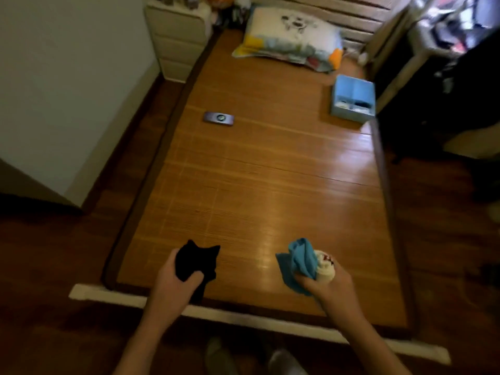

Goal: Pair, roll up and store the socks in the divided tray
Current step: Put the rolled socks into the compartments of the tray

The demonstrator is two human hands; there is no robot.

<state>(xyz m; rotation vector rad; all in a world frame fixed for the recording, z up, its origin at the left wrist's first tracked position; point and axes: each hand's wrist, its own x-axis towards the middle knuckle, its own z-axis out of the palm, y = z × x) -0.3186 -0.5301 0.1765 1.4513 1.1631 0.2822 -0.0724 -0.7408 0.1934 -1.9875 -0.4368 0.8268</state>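
My left hand (173, 280) grips a bunch of black socks (197, 262) above the near end of the bamboo bed mat (257, 185). My right hand (328, 286) holds blue socks (297, 262) together with a white sock (326, 269) that has a red mark. The light blue divided tray (353, 100) stands far off at the mat's right edge, with a few small items in its near compartments.
A dark remote control (218, 119) lies on the mat's left middle. A patterned pillow (292, 40) sits at the head of the bed. White drawers (180, 36) stand at the back left. A dark cabinet (446, 90) borders the right side.
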